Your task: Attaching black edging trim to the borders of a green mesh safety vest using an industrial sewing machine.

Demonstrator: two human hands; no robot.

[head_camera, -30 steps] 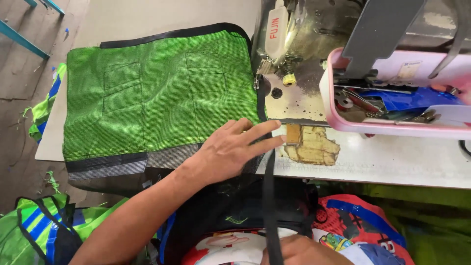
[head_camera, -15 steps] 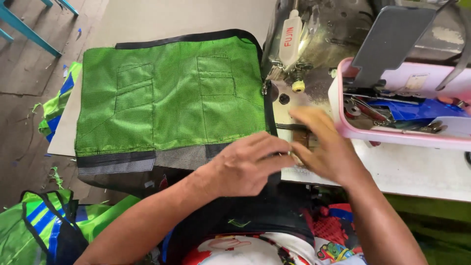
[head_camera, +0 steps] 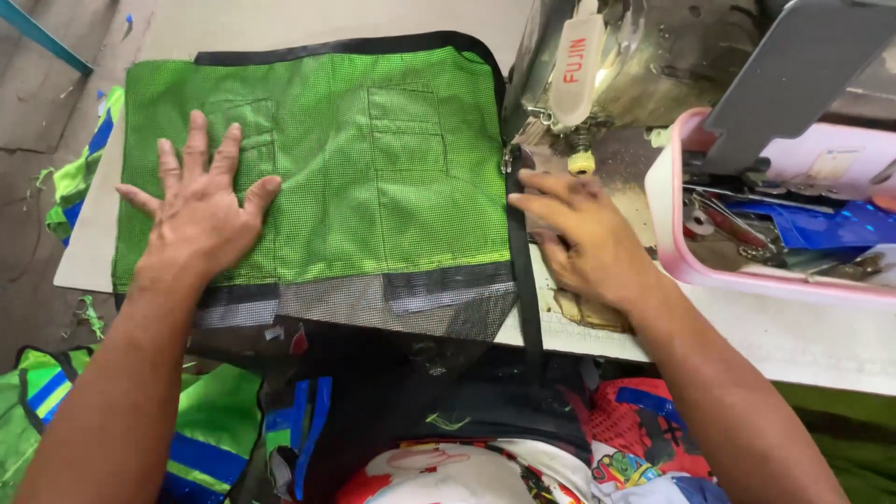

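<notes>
Green mesh panel [head_camera: 317,168] w/ black binding is lying flat on the sewing table [head_camera: 803,345], its right edge sitting right by the needle area of the sewing machine [head_camera: 597,65]. Left hand [head_camera: 201,210] is pressing down on the panel's left part, fingers spread wide, palm flat, gripping nothing. Right hand [head_camera: 583,238] is resting beside the black strap [head_camera: 523,271] running along the panel's right edge, fingers extended & flat on the machine bed, fingertips touching the strap, not clamped on anything.

Pink tray [head_camera: 709,271] w/ tools and blue bits is sitting just right of that hand. More green & blue fabric [head_camera: 56,401] is hanging low at the left.

To do this well, IMO: keep the left palm holding the mesh taut so no wrinkles form, and keep the right fingertips guiding the strap flush w/ the edge, clear of the needle.
</notes>
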